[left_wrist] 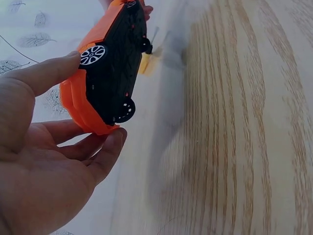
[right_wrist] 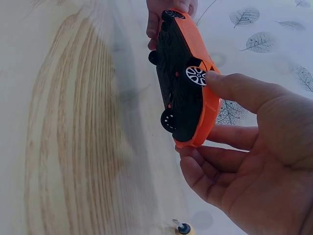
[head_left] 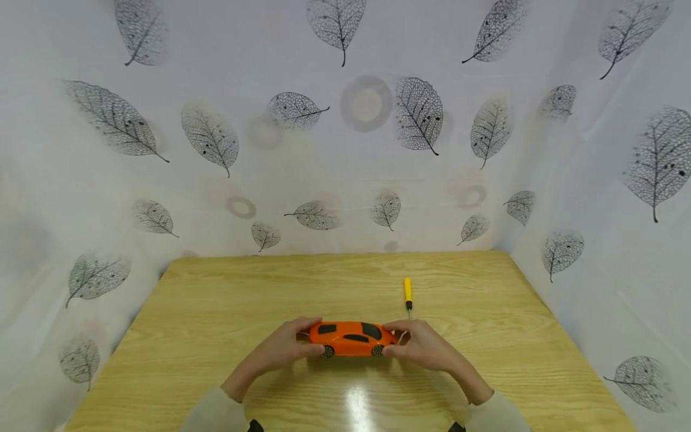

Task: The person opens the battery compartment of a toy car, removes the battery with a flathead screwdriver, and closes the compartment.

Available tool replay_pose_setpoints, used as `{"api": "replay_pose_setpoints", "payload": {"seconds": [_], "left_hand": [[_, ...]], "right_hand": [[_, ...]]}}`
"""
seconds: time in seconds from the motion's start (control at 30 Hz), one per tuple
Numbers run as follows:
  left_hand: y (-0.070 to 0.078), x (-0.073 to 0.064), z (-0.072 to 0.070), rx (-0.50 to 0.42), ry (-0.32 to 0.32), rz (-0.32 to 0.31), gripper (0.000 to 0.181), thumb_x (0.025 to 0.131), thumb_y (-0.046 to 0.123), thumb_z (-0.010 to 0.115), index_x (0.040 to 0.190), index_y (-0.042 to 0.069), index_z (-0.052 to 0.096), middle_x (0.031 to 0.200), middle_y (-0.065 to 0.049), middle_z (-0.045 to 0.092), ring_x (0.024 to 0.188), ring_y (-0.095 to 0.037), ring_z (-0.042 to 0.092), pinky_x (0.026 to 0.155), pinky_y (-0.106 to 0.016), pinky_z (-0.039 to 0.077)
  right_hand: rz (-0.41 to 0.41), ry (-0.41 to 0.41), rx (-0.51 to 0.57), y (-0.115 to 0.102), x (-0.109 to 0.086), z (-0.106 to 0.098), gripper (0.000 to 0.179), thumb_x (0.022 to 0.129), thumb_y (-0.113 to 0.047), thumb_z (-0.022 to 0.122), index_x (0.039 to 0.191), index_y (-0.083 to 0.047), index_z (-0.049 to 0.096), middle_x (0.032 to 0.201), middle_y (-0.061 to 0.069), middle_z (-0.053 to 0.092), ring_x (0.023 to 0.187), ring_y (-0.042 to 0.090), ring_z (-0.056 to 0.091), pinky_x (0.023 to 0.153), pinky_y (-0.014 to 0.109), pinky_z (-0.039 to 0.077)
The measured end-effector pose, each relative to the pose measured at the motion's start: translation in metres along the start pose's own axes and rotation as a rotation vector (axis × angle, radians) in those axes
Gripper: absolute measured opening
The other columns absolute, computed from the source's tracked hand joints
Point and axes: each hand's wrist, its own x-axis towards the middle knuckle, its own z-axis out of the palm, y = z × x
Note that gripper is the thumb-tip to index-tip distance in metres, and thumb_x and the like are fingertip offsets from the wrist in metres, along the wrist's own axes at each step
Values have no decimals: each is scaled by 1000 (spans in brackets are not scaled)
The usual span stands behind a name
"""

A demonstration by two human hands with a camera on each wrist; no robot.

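Observation:
An orange toy car is held up off the wooden table between both hands, its side with two wheels facing the head camera. My left hand grips the end at the left, thumb by a wheel and fingers round the far side. At the other end my right hand holds it the same way. From the left wrist view, the car's black underside shows, with silver-spoked wheels. The right wrist view also shows the underside, its thumb beside a wheel.
A screwdriver with a yellow handle and black collar lies on the table behind the right hand, its shaft toward me. White cloth printed with dark leaves surrounds the table at the back and sides.

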Motion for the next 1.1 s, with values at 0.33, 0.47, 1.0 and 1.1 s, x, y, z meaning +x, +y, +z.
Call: {"api": "replay_pose_setpoints", "payload": {"seconds": [0.33, 0.47, 1.0, 1.1], "left_hand": [[6, -1, -4, -52, 0, 31, 71, 98, 31, 73, 151, -8, 45, 136, -20, 59, 110, -26, 63, 87, -27, 55], [11, -2, -7, -59, 11, 43, 70, 100, 34, 70, 151, -7, 46, 137, -20, 58, 110, -25, 63, 87, -28, 56], [32, -10, -12, -71, 84, 83, 58, 105, 31, 62, 150, -4, 49, 126, -14, 66, 107, -35, 64, 84, -37, 56], [34, -9, -14, -70, 91, 90, 56, 106, 29, 61, 149, -5, 49, 125, -14, 67, 106, -35, 63, 84, -37, 56]], "right_hand": [[23, 7, 86, -5, -3, -5, 52, 98, -31, 74, 136, 2, 64, 110, 5, 70, 90, 17, 64, 76, 28, 57], [23, 32, 95, -10, -4, -8, 49, 99, -30, 72, 136, 1, 65, 111, 6, 70, 92, 19, 63, 77, 28, 56], [41, 70, 256, -25, -5, -17, 42, 106, -26, 63, 137, 2, 63, 124, 13, 68, 110, 34, 65, 90, 36, 57], [42, 83, 261, -28, -5, -18, 42, 106, -25, 62, 136, 3, 63, 122, 13, 69, 109, 36, 65, 91, 37, 57]]}}
